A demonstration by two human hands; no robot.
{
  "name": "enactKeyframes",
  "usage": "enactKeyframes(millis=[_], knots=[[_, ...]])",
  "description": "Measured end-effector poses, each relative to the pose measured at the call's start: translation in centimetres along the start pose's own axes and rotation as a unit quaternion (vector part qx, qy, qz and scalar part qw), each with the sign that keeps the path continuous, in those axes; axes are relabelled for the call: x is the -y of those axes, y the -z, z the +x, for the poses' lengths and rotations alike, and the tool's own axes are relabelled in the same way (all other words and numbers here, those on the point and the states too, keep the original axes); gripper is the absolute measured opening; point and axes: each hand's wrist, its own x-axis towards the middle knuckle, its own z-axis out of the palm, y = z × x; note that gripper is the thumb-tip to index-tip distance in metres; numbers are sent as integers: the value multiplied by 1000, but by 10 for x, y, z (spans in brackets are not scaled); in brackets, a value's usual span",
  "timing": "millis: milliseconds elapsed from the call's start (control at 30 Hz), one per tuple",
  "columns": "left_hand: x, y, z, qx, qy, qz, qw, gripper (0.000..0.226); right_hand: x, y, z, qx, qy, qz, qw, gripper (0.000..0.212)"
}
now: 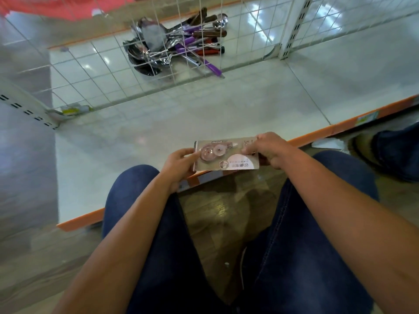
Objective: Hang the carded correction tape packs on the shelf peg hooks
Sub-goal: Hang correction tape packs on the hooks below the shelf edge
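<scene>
One carded correction tape pack (pixel 226 156) was in view, held flat in the air above the orange front edge (pixel 79 222) of a low white shelf (pixel 136 132), just in front of the person's two jeans-clad knees. Its long axis ran left to right. The clear blister with the tape dispenser sat toward the left end of the card, its nose pointing right, and the print along the near edge read upside down.

The left hand (pixel 179 165) pinched the left end of the card, thumb on top. The right hand (pixel 269 148) gripped the right end, its fingers curled over the card's face.

A white wire grid (pixel 113 71) stood upright along the back of the shelf between two slotted posts. Beyond the grid, on a second white shelf surface, lay one tangled pile of kitchen utensils (pixel 176 46), steel ladles and spatulas with purple, brown and red handles, too jumbled to count.
</scene>
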Motion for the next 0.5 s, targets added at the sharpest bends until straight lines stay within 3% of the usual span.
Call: enactKeyframes(millis=[100,167,267,367,433,500], knots=[[-4,6,-9,11,-12,-33,999,29,10,-2,-3,-42,45,93,994,29],[-10,11,-13,4,-26,-46,999,37,19,-5,-4,-45,90,99,990,13],[-21,19,-19,-16,-63,-63,996,65,34,-12,-10,-22,151,108,982,9],[-34,32,-26,-46,-125,0,991,90,51,-20,-18,9,191,121,974,8],[-43,40,-34,-59,-147,47,986,79,63,-27,-25,22,203,139,969,7],[-55,46,-48,-75,-146,96,982,49,78,-34,-37,37,201,156,966,3]])
